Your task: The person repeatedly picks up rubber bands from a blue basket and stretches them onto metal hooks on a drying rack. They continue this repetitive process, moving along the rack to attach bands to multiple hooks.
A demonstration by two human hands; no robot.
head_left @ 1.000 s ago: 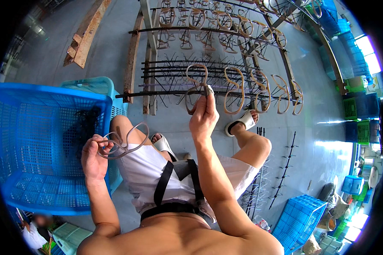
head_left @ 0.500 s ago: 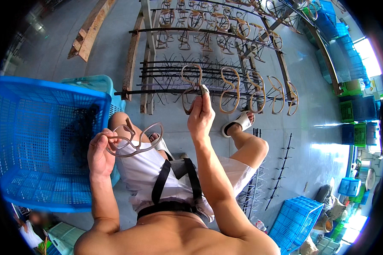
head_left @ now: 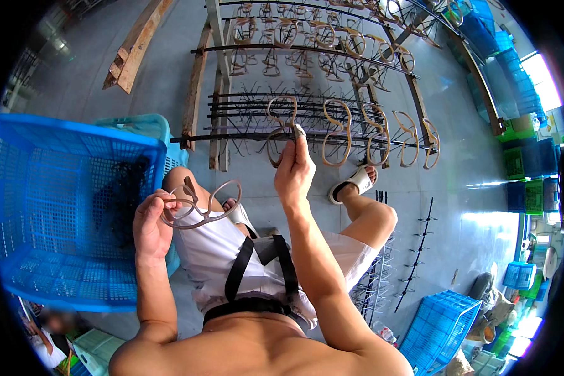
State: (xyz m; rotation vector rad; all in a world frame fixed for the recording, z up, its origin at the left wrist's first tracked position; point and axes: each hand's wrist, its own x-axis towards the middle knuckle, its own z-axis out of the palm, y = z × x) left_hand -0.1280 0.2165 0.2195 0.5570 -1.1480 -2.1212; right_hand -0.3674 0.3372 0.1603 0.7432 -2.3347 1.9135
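My left hand (head_left: 153, 225) pinches one rim of a brownish translucent eyeglass frame (head_left: 202, 223), held above my left thigh beside the large blue basket. My right hand (head_left: 294, 172) reaches forward to a dark horizontal rod (head_left: 229, 136). Its thumb and fingers are closed at the bridge of another eyeglass frame (head_left: 282, 98), which stands upright against the rod. Something whitish covers a fingertip there. The exact contact with the rod is partly hidden by the fingers. To the right, several similar eyeglass frames (head_left: 336, 133) hang along the same rod.
A large blue basket (head_left: 69, 304) with dark items inside stands at my left, a pale teal crate behind it. Ahead, a rack (head_left: 197, 81) carries more rods of frames. A spiked rod (head_left: 415, 254) lies on the floor at right, near a blue crate (head_left: 435, 326).
My left hand and its eyeglass frame have shifted slightly to the right. My right hand stays at the same frame on the rod, its grip much the same.
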